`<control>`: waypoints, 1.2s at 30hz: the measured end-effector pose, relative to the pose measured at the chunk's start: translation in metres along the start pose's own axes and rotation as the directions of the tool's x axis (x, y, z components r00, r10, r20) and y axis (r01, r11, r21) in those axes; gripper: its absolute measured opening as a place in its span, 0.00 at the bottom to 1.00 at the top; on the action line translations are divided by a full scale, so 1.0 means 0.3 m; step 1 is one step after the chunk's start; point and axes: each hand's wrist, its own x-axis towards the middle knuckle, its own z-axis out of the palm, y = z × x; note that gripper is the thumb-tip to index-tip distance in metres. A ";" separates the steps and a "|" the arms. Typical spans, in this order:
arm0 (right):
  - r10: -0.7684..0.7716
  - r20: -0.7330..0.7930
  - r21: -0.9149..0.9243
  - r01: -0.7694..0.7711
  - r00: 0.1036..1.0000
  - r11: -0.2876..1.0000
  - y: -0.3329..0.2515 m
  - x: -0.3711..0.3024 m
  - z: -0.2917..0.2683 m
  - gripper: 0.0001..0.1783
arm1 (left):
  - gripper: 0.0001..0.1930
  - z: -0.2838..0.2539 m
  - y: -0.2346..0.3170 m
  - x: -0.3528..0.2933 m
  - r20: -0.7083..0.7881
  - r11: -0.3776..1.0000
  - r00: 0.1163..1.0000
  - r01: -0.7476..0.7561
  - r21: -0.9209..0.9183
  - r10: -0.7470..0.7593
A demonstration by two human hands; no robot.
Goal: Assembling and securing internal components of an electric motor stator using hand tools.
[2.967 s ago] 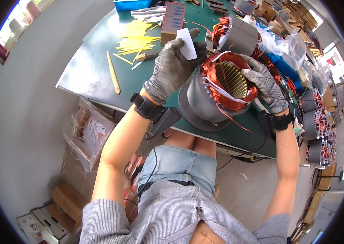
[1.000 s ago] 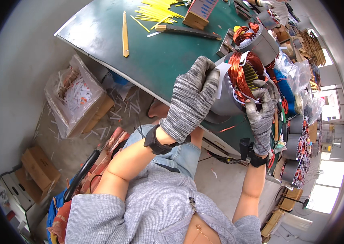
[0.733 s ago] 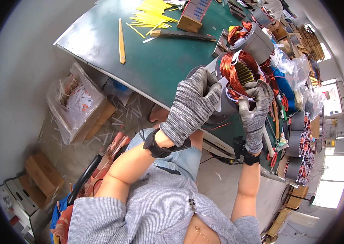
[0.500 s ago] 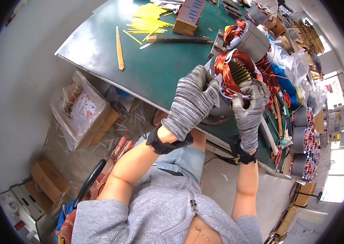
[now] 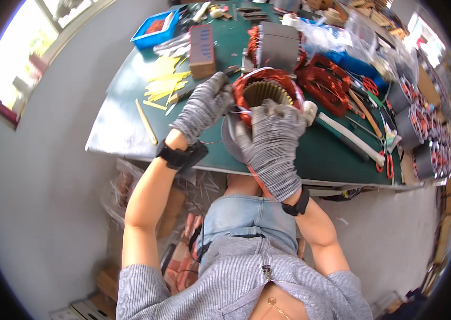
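Observation:
A motor stator (image 5: 230, 140) stands at the table's near edge, its open top ringed by copper windings (image 5: 292, 88) and its slotted bore showing yellow-brown liners. My right hand (image 5: 274, 141), in a grey striped knit glove, bends over the near side of the windings, its fingers curled at the bore's edge. My left hand (image 5: 206, 104), gloved alike, is closed at the stator's left side, close to the windings. Whatever lies between its fingers is hidden. A reddish strip or lead (image 5: 260, 178) hangs below my right hand.
Behind stands another wound stator (image 5: 277, 47). Loose copper coils (image 5: 325, 85), a white-handled hammer-like tool (image 5: 350, 140) and red-handled scissors (image 5: 389, 165) lie right. Yellow strips (image 5: 164, 80), a box-shaped block (image 5: 202, 53) and a blue tray (image 5: 155, 29) lie left and far on the green table (image 5: 124, 109).
The view has swung, so the table sits differently. My right hand has moved from the windings' right side over their near side. My left hand has shifted away along the stator's left side.

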 end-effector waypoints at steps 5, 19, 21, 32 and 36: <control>-0.116 -0.171 0.303 0.165 0.978 0.939 0.152 0.036 -0.084 0.13 | 0.13 -0.038 -0.025 0.111 0.191 0.917 0.903 0.351 0.188 -0.385; -0.311 0.366 0.411 0.148 0.877 0.900 0.409 0.390 0.294 0.13 | 0.07 -0.021 -0.062 0.131 0.160 0.910 0.954 -0.291 0.295 0.253; -0.226 0.242 0.611 0.033 0.944 0.791 0.399 0.381 0.300 0.23 | 0.08 0.014 -0.058 0.110 0.052 0.918 0.976 -0.215 0.334 0.210; -0.177 0.298 0.596 -0.038 0.938 0.802 0.403 0.362 0.290 0.26 | 0.07 -0.033 -0.049 0.179 0.304 0.937 0.920 -0.307 0.167 0.248; -0.142 0.398 0.573 -0.124 0.906 0.810 0.397 0.362 0.273 0.16 | 0.11 0.011 -0.072 0.154 0.137 0.975 0.986 -0.123 0.184 0.099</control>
